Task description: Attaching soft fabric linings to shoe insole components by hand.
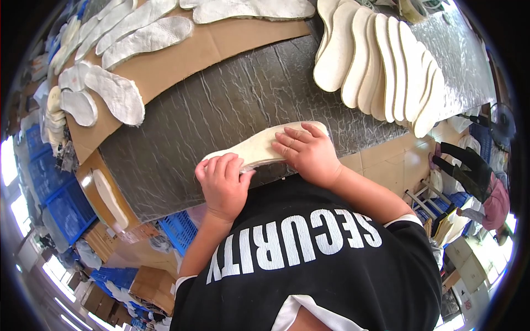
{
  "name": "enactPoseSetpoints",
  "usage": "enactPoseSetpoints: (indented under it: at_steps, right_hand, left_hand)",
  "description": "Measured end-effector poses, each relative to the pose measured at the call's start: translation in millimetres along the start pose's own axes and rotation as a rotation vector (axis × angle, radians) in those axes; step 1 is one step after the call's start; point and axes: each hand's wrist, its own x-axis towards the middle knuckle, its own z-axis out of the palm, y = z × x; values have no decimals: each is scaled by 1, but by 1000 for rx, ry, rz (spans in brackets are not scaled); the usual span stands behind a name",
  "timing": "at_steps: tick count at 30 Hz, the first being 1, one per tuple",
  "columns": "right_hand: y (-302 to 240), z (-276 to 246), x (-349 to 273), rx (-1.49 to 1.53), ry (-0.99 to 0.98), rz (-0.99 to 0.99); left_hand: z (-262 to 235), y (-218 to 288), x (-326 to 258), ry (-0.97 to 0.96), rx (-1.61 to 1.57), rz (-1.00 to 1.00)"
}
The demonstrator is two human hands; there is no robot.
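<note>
A cream shoe insole [251, 144] lies across the near edge of the dark, wrinkled table covering [221, 96], with a whitish layer showing along its lower side. My left hand [223, 182] grips its left end, fingers curled over the top and thumb at the near edge. Toward the other end, my right hand [309, 153] rests flat on the upper face, its fingers stretched out and slightly apart. Whether the right thumb touches the insole's side cannot be made out.
Overlapping cream insoles [381, 60] fan out at the back right. White fuzzy insoles [149, 41] lie on brown cardboard [221, 41] at the back left. A single insole [110, 198] sits on a ledge by the left corner. Another person [480, 182] is at the far right.
</note>
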Motion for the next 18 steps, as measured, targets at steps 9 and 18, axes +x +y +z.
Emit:
enactPoseSetpoints:
  at_steps: [9,18]
  right_hand:
    - [-1,-4,7,138,375,227]
    - [-20,50,2,1634,-62,841]
  left_hand:
    - [15,7,15,-149,-63,-98]
    - [28,10,11,-208,-337,-258]
